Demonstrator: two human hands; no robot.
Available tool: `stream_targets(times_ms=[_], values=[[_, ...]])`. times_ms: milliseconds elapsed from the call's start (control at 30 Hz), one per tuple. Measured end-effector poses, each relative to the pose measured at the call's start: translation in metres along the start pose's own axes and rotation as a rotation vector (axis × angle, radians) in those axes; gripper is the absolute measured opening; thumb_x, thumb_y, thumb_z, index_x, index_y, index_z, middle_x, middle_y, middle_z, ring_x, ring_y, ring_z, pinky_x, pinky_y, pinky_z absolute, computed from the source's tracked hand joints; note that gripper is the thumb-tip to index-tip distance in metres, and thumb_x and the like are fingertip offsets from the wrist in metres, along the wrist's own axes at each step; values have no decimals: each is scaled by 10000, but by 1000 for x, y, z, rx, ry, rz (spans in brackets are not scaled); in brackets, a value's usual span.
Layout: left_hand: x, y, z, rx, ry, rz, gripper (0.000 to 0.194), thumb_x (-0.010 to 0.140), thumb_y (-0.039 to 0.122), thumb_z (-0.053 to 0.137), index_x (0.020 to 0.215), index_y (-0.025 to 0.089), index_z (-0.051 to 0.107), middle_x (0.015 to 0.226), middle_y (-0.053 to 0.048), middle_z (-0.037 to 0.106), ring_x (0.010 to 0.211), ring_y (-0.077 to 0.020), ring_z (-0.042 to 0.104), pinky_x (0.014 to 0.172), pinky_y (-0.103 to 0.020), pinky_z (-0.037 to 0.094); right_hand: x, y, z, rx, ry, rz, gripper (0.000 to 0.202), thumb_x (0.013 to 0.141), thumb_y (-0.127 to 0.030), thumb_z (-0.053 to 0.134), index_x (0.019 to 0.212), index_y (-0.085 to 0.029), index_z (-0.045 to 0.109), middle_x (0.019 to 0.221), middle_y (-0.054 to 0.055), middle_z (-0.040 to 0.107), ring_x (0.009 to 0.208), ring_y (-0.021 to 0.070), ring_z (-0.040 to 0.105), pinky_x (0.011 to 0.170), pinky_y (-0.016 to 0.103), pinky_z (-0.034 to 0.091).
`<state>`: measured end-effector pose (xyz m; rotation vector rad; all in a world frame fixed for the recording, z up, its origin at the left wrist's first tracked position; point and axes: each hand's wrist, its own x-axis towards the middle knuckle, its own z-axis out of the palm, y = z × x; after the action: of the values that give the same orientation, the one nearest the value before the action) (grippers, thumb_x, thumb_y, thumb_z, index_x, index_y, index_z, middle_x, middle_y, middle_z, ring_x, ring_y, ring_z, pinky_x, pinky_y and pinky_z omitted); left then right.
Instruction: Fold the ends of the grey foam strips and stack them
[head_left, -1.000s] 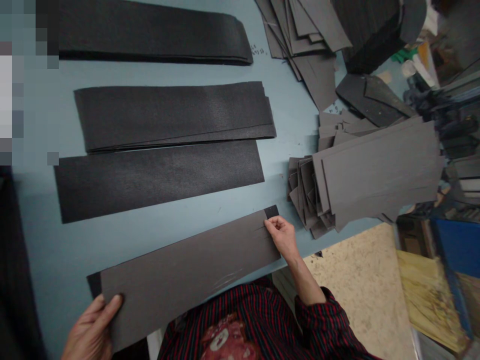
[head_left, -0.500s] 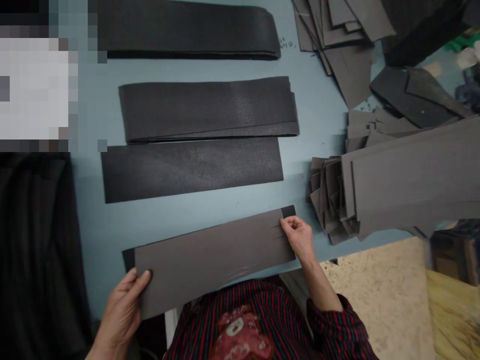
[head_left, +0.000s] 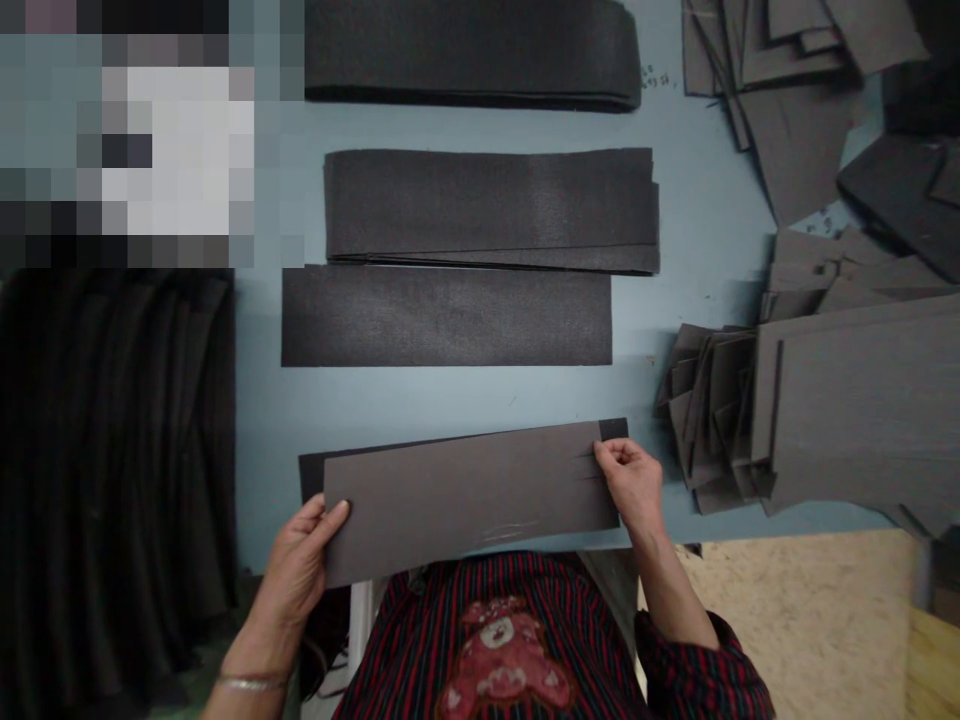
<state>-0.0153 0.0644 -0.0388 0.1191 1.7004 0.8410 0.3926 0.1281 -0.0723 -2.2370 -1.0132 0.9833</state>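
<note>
Left hand (head_left: 295, 562), right hand (head_left: 634, 486): pinch grips

One handheld grey panel (head_left: 465, 500), one bracelet (head_left: 251, 683)

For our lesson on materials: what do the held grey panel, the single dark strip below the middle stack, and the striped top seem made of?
Grey panel: probably card or fibreboard, matt; it holds flat, with pale marks near its lower edge.
Dark strip: perhaps leather or coated sheet; a faint sheen suggests this, but cannot settle it.
Striped top: likely cloth, matt; the sleeve bunches.
</note>
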Motion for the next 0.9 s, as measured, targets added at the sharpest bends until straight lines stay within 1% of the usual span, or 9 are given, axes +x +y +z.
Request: stream_targets(times_ms=[200, 333, 467, 567, 700, 900], values=[[1, 0, 1, -17, -6, 8, 510, 586, 391, 839, 1010, 190, 640, 890, -47, 746, 737, -204, 698, 669, -293, 567, 0, -2, 0, 2, 4, -2, 364, 704, -532, 679, 720, -169, 650, 607, 8, 612, 548, 147, 513, 532, 259, 364], [2, -1, 0, -24, -4, 11, 474, 595, 386, 836, 983, 194, 642, 848, -37, 746, 697, -190, 694, 649, -279, 560, 0, -5, -1, -21, -3, -6, 359, 713, -533, 669, 724, -175, 653, 606, 5, 611, 553, 149, 518, 540, 260, 366], [3, -1, 1, -26, -2, 14, 491, 589, 397, 835, 986, 182, 641, 824, -43, 743, 680, -202, 694, 648, -300, 561, -1, -5, -1, -36, -8, -19, 372, 719, -543, 657, 735, -171, 660, 621, 11, 622, 562, 152, 526, 551, 263, 375], [5, -1, 1, -9, 14, 7, 498, 589, 404, 833, 988, 174, 644, 808, -43, 741, 657, -195, 689, 628, -290, 554, -1, -5, -2, -46, -9, -16, 387, 721, -555, 652, 740, -170, 665, 617, 12, 623, 556, 153, 520, 544, 263, 371], [6, 1, 2, 5, 33, 33, 469, 598, 393, 832, 968, 168, 653, 804, -44, 740, 670, -186, 685, 626, -272, 542, -1, -4, -2, -63, -4, -5, 395, 710, -566, 657, 740, -173, 668, 627, 18, 634, 559, 156, 521, 556, 267, 378], [4, 3, 4, 23, 15, 58, 464, 621, 426, 811, 967, 152, 670, 851, -78, 742, 713, -197, 679, 667, -296, 535, 1, -3, -2, -55, -4, 28, 446, 664, -594, 676, 770, -161, 684, 656, 46, 653, 572, 176, 545, 554, 278, 389]])
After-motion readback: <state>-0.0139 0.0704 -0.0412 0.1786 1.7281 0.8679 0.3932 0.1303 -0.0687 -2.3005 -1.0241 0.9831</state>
